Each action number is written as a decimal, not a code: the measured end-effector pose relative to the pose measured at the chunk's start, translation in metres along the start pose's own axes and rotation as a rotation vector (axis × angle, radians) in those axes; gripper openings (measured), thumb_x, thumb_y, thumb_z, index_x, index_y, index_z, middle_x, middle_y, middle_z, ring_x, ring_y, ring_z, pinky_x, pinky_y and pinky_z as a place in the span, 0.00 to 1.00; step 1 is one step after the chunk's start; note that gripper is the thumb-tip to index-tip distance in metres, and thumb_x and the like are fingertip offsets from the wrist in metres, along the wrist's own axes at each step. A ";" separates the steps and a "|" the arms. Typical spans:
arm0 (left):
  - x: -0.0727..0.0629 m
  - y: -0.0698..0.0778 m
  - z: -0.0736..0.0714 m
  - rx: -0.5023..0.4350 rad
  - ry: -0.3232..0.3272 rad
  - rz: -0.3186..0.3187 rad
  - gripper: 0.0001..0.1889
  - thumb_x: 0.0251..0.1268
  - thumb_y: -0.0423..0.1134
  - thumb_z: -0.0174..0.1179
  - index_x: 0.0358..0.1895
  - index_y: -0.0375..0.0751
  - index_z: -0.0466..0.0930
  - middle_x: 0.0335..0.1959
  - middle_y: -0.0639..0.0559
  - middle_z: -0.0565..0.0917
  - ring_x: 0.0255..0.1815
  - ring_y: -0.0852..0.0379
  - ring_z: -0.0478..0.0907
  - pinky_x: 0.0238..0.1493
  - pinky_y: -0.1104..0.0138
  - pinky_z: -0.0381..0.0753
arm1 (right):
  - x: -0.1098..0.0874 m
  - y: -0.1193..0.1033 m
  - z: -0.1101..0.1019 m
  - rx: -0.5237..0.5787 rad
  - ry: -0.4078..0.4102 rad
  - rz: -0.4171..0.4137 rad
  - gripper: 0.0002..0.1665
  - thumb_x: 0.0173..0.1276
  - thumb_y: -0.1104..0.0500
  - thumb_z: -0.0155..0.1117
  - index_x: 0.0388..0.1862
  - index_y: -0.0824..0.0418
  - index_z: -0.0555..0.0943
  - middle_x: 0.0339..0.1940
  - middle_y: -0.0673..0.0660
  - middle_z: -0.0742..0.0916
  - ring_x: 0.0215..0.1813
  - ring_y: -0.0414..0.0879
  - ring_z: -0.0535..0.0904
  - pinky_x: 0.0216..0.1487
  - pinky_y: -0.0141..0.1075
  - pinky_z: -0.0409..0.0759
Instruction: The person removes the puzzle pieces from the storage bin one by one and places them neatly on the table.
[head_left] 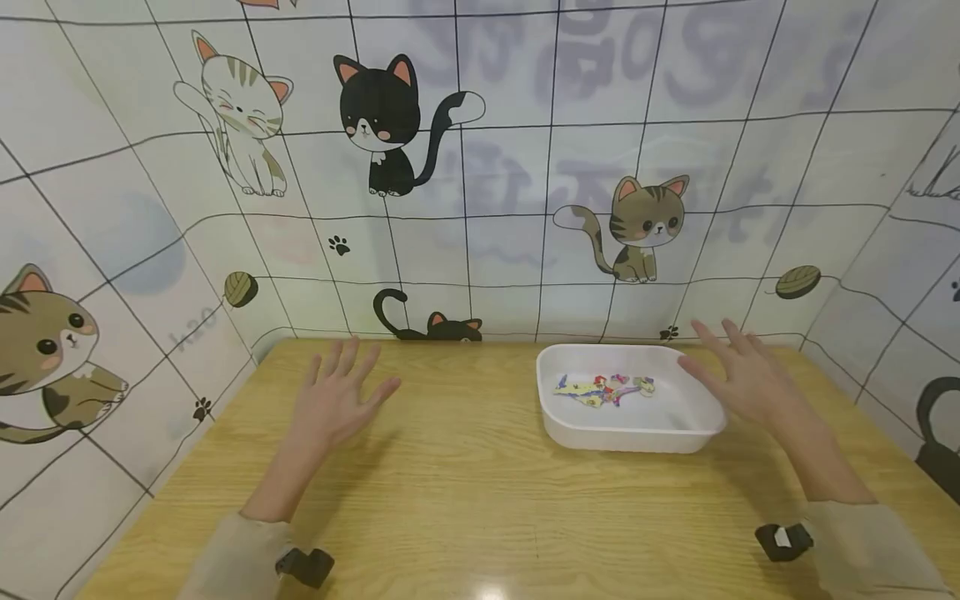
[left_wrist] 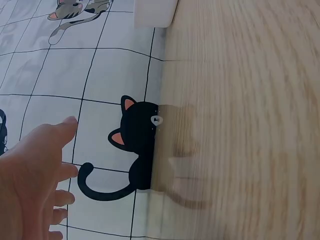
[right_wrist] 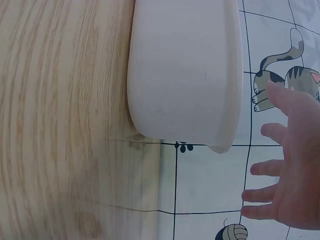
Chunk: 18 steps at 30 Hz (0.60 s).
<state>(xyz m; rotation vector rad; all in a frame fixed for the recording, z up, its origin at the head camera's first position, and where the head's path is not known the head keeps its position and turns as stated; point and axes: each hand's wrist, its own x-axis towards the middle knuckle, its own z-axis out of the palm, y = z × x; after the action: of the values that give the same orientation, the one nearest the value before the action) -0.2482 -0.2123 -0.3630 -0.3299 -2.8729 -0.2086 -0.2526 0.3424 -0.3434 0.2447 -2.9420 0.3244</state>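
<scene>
My left hand (head_left: 335, 398) hovers over the left part of the wooden table (head_left: 465, 483), fingers spread and holding nothing. At the right, my right hand (head_left: 750, 379) is held up with spread fingers beside a white plastic tub (head_left: 630, 440); in the head view its thumb overlaps the tub's right rim. Inside the tub lie several small, flat, colourful cutout pieces (head_left: 588, 392), clustered towards the left; their exact kind is too small to tell. The right wrist view shows the outside of the tub (right_wrist: 182, 75) near the right hand (right_wrist: 300, 165), with a gap between them.
A white sheet (head_left: 510, 250) printed with a black grid and cartoon cats stands along the table's back and sides. Each sleeve carries a small dark device at the wrist, such as the left one (head_left: 306, 567). The tub stands close to the back edge.
</scene>
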 end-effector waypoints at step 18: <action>0.006 0.030 0.018 -0.148 0.020 0.050 0.41 0.76 0.68 0.40 0.79 0.43 0.57 0.79 0.35 0.55 0.80 0.35 0.47 0.77 0.43 0.44 | -0.002 0.010 0.008 0.198 -0.066 0.035 0.47 0.82 0.40 0.40 0.77 0.79 0.47 0.61 0.85 0.72 0.58 0.79 0.74 0.52 0.71 0.73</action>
<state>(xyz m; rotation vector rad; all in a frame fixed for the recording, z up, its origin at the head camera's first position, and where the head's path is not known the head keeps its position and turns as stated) -0.2506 -0.1794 -0.3760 -0.4246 -2.8321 -0.4137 -0.2535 0.3500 -0.3534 0.2340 -2.9823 0.6260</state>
